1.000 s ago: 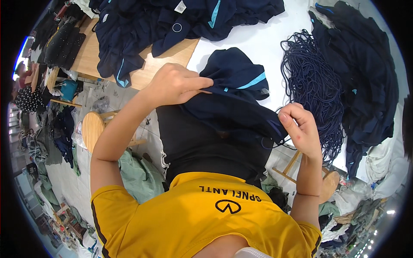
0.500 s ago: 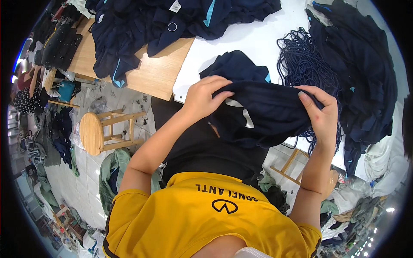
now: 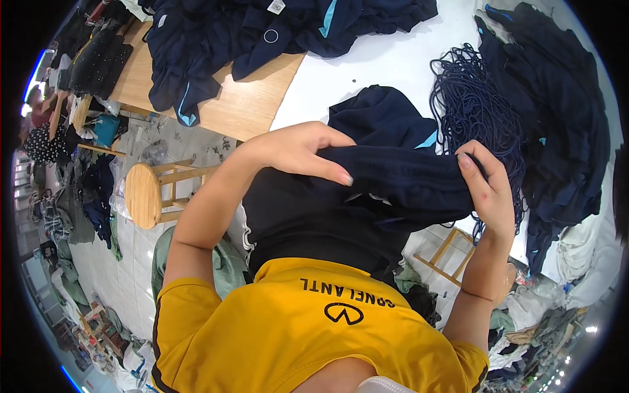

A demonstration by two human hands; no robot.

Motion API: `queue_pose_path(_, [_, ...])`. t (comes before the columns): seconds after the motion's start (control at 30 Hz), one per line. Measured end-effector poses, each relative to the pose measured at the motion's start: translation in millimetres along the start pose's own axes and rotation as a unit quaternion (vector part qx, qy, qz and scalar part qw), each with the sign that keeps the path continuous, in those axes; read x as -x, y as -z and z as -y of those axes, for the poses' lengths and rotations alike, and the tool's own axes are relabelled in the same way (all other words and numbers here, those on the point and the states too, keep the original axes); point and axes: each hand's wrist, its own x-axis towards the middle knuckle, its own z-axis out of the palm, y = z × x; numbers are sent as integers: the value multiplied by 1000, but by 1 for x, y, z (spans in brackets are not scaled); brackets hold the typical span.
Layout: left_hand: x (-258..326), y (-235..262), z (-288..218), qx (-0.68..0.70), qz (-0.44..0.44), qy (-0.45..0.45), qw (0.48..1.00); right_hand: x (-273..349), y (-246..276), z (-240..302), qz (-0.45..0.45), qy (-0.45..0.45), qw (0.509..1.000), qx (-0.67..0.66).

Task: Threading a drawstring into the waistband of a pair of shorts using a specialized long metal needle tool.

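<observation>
A dark navy garment (image 3: 403,180) is stretched between my two hands above the near edge of the white table, its gathered band running from side to side. My left hand (image 3: 304,152) grips the band's left end, thumb in front and fingers behind the cloth. At the right end, my right hand (image 3: 488,187) pinches the band between thumb and fingers. Beyond the band, more of the navy cloth (image 3: 377,118) lies on the table, with a light blue strip (image 3: 429,139) at its right. A pale bit shows under the band, mostly hidden.
A tangled heap of navy cord (image 3: 475,98) lies right of the garment. Beyond it is a pile of navy garments (image 3: 563,118). More navy garments (image 3: 255,33) cover the far left of the table. A round wooden stool (image 3: 143,195) stands on the left floor.
My left hand has turned and its thumb now lies lower along the band's front. The band is pulled straighter, and the white strip seen below it is mostly covered.
</observation>
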Motion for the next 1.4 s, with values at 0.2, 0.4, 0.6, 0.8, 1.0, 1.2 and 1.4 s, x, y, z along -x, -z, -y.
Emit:
queue_pose_path(0.2, [-16,-14,-12,-117,-30,24,992,-2,-6,1,1,-29,999,14])
queue_pose_path(0.4, [-19,-34,-37,-320,-22,-24,947,-11,-22,17,101,89,988,72])
queue_pose_path(0.6, [-16,-59,-17,-426,-182,-93,882,-18,-60,13,61,137,986,74])
queue_pose_path(0.8, [38,15,0,-644,-329,-50,689,5,-38,-108,10,-107,975,192])
queue_pose_path(1.0, [13,25,-15,-667,-314,-212,641,-10,-58,-22,-58,207,953,213])
queue_pose_path(1.2, [-42,-26,-31,-426,-304,-206,827,-29,-30,11,-106,160,975,114])
queue_pose_path(1.4, [-17,-11,8,-68,-30,9,997,-9,7,-4,-72,85,988,106])
